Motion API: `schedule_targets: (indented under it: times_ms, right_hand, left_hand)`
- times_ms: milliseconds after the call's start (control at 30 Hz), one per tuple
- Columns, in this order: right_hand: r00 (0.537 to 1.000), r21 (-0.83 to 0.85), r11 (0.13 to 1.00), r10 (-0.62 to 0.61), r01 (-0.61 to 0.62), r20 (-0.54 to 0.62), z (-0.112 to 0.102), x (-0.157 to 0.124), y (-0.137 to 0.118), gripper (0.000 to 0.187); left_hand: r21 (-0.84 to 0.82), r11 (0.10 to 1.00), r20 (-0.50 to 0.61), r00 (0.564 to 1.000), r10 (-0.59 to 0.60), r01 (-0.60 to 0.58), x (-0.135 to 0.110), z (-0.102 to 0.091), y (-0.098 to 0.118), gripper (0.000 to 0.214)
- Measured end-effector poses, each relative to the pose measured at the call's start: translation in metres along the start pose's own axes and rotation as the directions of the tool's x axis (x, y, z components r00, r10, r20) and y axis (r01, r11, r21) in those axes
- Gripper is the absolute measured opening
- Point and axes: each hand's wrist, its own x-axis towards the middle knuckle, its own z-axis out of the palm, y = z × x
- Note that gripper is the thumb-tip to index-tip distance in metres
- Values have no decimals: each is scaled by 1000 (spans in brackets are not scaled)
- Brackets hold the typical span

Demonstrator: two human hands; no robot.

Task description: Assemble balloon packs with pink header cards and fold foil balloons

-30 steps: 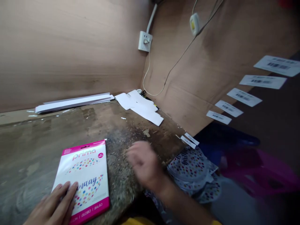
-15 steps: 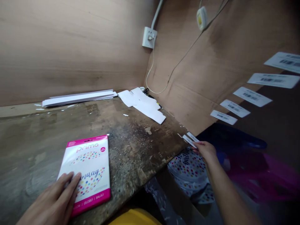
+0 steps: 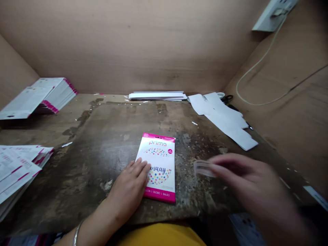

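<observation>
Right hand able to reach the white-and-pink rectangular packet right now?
Likely yes: only brown tabletop shows between the packet and the blurred pale strip in the right hand. The left hand covers only the packet's lower left.

Back wall [image 3: 123, 48]: plain, pale brown board filling the top of the frame.
Socket [image 3: 266, 17]: white, upper right corner, cut by the top edge, a plug [image 3: 279, 12] in it.
Cord [image 3: 256, 104]: pale, looping down the right wall [image 3: 289, 119], then rising to the right edge.
Strips [image 3: 156, 96]: white, stacked lengthwise, upper centre, near the back wall.
Sheets [image 3: 222, 116]: white, irregularly cut, overlapping, right of centre.
Black loops [image 3: 227, 99]: probably scissor handles, just beyond the sheets.
Tabletop [image 3: 110, 119]: brown, stained, worn.
Scraps [image 3: 67, 144]: small, white, scattered left and centre.
</observation>
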Motion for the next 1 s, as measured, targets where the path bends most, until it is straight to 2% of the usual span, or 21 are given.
schedule_targets:
  times_ms: [33, 67, 133, 200, 333, 533, 833, 1000]
  right_hand:
    - [985, 126, 992, -14, -8, 173, 29, 9, -16, 19]
    - [961, 239, 970, -28, -40, 277, 55, 18, -28, 18]
    - [935, 361, 926, -29, -108, 354, 91, 33, -36, 19]
    - [927, 374, 913, 12, -163, 374, 110, 43, -33, 21]
    - [910, 267, 933, 121, -240, 396, 122, 47, -23, 21]
    - [911, 141, 957, 186, -253, 367, 135, 43, -17, 18]
    - [961, -112, 992, 84, -56, 262, 144, 44, 1, 11]
    - [977, -241, 970, 17, 36, 214, 146, 42, 0, 11]
  left_hand:
    - [-31, 999, 1, 1000, -9, 9, -1, -1, 0, 34]
    - [-61, 998, 2, 1000, -20, 20, -2, -1, -1, 33]
    - [-114, 992, 4, 999, -48, 48, -3, -1, -1, 32]
    - [-146, 986, 6, 997, -76, 76, -5, 1, -1, 33]
    - [-136, 987, -11, 996, -85, 83, -7, 5, 0, 37]
    - [-121, 990, -71, 994, -87, 78, -8, 9, -1, 36]
    - [-103, 993, -106, 992, -69, 58, -8, 11, -2, 37]
    - [-88, 996, -73, 997, 10, -17, -7, 11, -4, 37]
